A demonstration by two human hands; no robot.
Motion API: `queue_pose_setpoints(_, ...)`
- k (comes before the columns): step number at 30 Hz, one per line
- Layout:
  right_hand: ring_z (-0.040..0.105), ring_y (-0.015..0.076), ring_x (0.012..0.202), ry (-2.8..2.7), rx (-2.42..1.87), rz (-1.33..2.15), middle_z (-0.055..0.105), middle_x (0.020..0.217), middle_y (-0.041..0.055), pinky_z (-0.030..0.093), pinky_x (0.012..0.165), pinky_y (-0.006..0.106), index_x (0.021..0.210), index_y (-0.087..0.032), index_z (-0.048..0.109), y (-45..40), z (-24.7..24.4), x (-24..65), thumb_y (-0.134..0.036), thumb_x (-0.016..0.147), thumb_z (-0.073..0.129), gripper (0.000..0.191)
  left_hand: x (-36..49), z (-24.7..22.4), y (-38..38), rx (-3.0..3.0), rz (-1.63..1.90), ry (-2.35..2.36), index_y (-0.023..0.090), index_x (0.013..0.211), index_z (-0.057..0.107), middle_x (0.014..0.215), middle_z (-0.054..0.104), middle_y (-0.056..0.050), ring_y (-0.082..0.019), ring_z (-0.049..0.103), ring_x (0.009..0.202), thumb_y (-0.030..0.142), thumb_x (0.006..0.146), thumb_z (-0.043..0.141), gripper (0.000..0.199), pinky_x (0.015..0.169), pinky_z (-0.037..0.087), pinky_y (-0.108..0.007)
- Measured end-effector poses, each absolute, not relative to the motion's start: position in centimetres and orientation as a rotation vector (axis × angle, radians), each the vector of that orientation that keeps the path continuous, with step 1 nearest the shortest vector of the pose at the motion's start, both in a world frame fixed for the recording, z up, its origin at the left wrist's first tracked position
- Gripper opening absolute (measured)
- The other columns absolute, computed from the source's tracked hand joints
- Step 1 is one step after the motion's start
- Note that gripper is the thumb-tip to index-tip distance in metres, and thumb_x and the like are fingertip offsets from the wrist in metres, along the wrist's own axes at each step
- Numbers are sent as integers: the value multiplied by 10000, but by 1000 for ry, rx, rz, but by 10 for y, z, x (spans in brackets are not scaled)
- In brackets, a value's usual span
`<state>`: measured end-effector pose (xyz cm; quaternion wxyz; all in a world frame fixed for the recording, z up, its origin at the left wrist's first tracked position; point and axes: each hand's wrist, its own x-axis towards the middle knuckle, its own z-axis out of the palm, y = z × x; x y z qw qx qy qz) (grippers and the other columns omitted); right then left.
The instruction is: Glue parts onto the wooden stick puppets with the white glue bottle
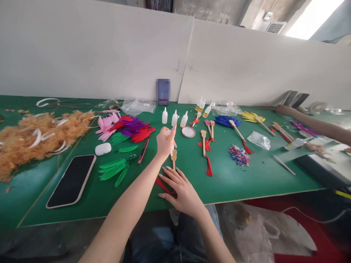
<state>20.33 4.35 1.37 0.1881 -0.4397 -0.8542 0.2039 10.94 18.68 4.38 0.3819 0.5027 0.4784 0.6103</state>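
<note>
My left hand (pixel 165 141) is wrapped round a small glue bottle, mostly hidden by the fingers, its tip pointing down over the wide end of a wooden stick (pixel 174 156). Fingers spread, my right hand (pixel 181 188) lies flat over the lower part of that stick on the green table. A red tassel (pixel 163 185) shows beside the right fingers. Green feathers (pixel 115 169) lie left of my hands. A wooden stick with a red tassel (pixel 203 143) lies to the right, and a round white dish (pixel 188 132) sits beyond.
White bottles (pixel 174 118) stand behind my hands. A phone (pixel 71 181) and orange fluffy trim (pixel 41 135) lie left. Coloured chips (pixel 239 155), blue feathers (pixel 227 121) and tweezers (pixel 283 165) are right. Another person's arm (pixel 315 122) reaches in from the right.
</note>
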Motion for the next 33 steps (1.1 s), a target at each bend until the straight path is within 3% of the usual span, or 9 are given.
queue_pose_setpoints(9,263,211,1380,-2394,-1227,562,352,1465,58,236,1144,454,1354,-217,455,44,13,203,-465,882,512,536,112,41,183,1344,1582,1068,212,687,390,389,486,83,-90,504,348,539,820,524,378,403,369,-180)
queue_pose_setpoints(14,276,217,1375,-2388,-1226,566,356,1464,51,247,1138,462,1362,-229,443,44,14,203,-454,882,516,535,111,37,183,1600,1182,1024,210,684,426,397,512,76,-92,494,348,533,783,569,367,384,350,-174)
queue_pose_setpoints(33,252,204,1384,-2418,-1237,567,323,1479,45,236,1142,445,1364,-224,439,45,14,204,-476,894,487,536,104,43,184,1648,1207,1026,211,720,425,449,548,65,-96,518,390,527,804,540,346,422,373,-176)
